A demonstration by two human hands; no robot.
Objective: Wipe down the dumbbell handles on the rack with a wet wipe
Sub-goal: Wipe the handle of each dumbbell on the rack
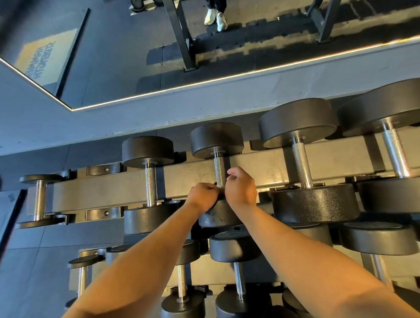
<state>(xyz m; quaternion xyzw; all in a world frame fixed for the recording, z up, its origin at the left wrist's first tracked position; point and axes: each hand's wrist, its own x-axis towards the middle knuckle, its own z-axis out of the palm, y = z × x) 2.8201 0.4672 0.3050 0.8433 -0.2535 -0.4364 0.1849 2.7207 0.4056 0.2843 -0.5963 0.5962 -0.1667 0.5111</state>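
Note:
A black dumbbell with a knurled steel handle (219, 170) lies on the top rail of the rack (191, 179), third from the left. Both my hands meet at the near end of that handle, just above its near head (216, 216). My left hand (203, 196) is curled, with its knuckles against the handle's base. From the right, my right hand (240, 186) curls its fingers round the lower part of the handle. No wet wipe shows; whatever is inside the hands is hidden.
More dumbbells sit either side on the top rail: a small one (37, 198), a medium one (151, 178) and larger ones (301, 162) to the right. A lower tier holds several more (238, 276). A wall mirror (136, 49) above reflects a standing person's shoes.

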